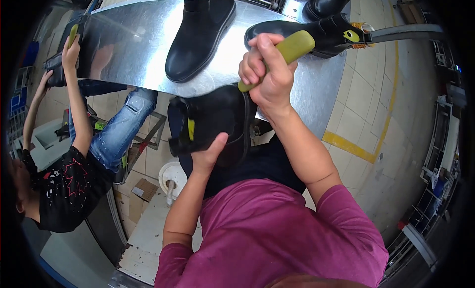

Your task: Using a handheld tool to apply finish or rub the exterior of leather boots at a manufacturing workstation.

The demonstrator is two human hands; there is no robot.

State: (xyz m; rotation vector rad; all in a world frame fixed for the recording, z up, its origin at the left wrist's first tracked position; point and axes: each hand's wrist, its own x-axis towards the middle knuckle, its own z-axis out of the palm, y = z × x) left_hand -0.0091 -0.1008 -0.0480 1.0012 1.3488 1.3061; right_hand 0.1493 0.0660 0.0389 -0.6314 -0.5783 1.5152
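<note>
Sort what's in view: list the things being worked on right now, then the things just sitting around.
In hand:
- black ankle boot with yellow-green pull tab, gripped by the left hand
- yellow-green handled tool, clenched in the right hand, its end at the boot

Lying about:
- upright black boot on the shiny metal table
- black boot lying on its side
- white bucket on the floor

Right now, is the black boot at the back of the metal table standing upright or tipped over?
Upright. The black boot stands on its sole on the metal table, shaft pointing up, with nobody's hand on it.
</note>
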